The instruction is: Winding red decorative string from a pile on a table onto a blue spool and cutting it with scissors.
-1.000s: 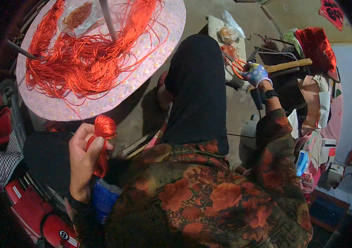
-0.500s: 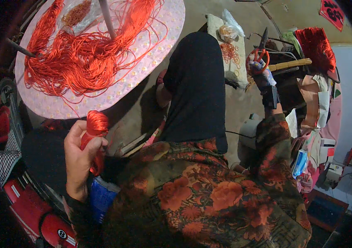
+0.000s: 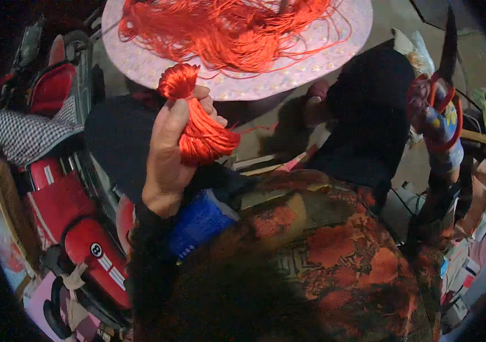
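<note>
Dim floor (image 3: 288, 131) lies beneath one round pink table (image 3: 243, 89), far, which bears one heap of red cord (image 3: 220, 31). One dark-clothed knee (image 3: 368, 108) stands between table and right hand (image 3: 434, 114). Left is one red casing (image 3: 86, 245) with white stripes and one round printed mark; near, one blue packet (image 3: 200, 222). Left hand (image 3: 166, 134) closes around one red cord bundle (image 3: 206, 139), left of middle; the right, in patterned glove (image 3: 447, 154), grips one pair of scissors (image 3: 448, 51), blades pointing far.

- Black-and-white checked cloth (image 3: 31, 134), at the left
- Glossy red body (image 3: 97, 262) with white stripes, below the cloth, possibly a scooter's
- Blue packet (image 3: 203, 223), pale along one edge
- Clear plastic bag (image 3: 421, 55), upper right
- Tan stick (image 3: 478, 137), far right
</note>
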A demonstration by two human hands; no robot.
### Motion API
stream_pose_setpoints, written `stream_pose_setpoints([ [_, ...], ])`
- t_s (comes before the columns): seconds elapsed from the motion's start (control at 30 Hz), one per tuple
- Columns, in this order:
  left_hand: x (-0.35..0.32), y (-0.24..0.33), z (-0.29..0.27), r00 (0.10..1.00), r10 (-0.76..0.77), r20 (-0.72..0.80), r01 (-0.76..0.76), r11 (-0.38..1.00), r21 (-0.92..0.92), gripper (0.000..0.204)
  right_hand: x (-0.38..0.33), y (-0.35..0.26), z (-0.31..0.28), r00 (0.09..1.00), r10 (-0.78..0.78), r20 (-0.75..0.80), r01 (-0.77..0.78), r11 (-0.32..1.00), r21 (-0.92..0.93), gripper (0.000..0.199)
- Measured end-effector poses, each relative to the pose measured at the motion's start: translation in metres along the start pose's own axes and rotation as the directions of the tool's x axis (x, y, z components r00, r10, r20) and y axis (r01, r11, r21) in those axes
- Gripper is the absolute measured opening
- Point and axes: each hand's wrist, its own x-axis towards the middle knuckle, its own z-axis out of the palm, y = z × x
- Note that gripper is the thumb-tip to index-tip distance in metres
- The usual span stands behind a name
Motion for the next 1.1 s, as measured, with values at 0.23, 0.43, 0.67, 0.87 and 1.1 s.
stream_pose_setpoints([
  [0.23,-0.01,0.016,-0.017,0.971,0.21,0.116,-0.214,0.977,0.024,0.022,0.033,0.055,0.105,0.805,0.167,0.569,0.181,0.845,-0.504,0.04],
  [0.43,-0.023,0.024,-0.028,0.948,0.292,0.128,-0.268,0.947,-0.175,0.017,0.046,0.11,0.107,0.611,0.303,0.732,-0.054,0.938,-0.343,0.046],
  [0.67,-0.023,0.029,-0.034,0.889,0.38,0.257,-0.312,0.911,-0.268,0.019,0.06,0.109,0.116,0.437,0.226,0.87,-0.042,0.972,-0.231,0.059],
  [0.87,-0.024,0.033,-0.029,0.866,0.434,0.247,-0.409,0.901,-0.148,0.024,0.072,0.125,0.124,0.292,0.459,0.839,-0.353,0.867,-0.352,0.054],
  [1.1,-0.023,0.036,-0.031,0.847,0.447,0.288,-0.425,0.895,-0.136,0.025,0.076,0.133,0.126,0.229,0.436,0.87,-0.5,0.82,-0.279,0.057],
])
